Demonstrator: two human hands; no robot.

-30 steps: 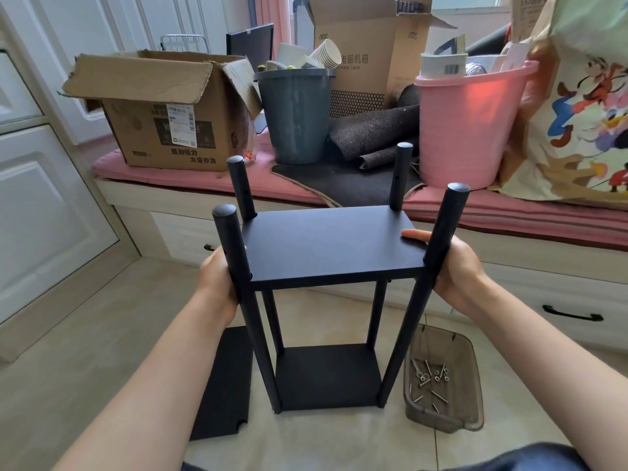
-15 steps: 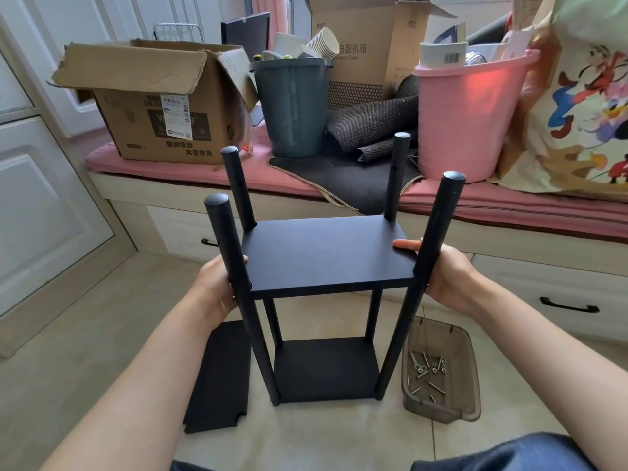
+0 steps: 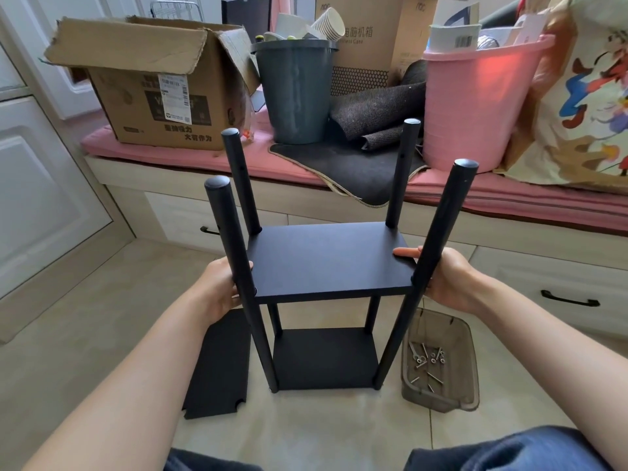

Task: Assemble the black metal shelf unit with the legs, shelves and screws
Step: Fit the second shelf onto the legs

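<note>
Upright on the tiled floor (image 3: 102, 328) stands the black metal shelf unit (image 3: 326, 300), four round legs (image 3: 238, 266) rising past two fitted shelves: the lower shelf (image 3: 324, 358) sits close to the floor and the middle shelf (image 3: 329, 260) lies level about halfway up the legs. Both hands clasp this middle shelf at its short ends. The left hand (image 3: 221, 290) wraps the left edge behind the near left leg, thumb tip on the top face, fingers underneath, so I take it as gripping, though the fingers are mostly hidden. The right hand (image 3: 448, 280) holds the right edge beside the near right leg, thumb laid flat on the shelf top and fingers curled below. A third, loose shelf panel (image 3: 217, 368) with notched corners lies flat on the floor just left of the unit, partly under the left forearm. Just right of the unit is a smoky clear plastic tray (image 3: 441, 399) holding screws (image 3: 426, 360). Along the far edge of the floor runs a low bench with a pink cushion (image 3: 190, 158), which carries an open cardboard box (image 3: 153, 96), a grey bin (image 3: 295, 90), rolled dark matting (image 3: 373, 113) and a pink bucket (image 3: 475, 103).
</note>
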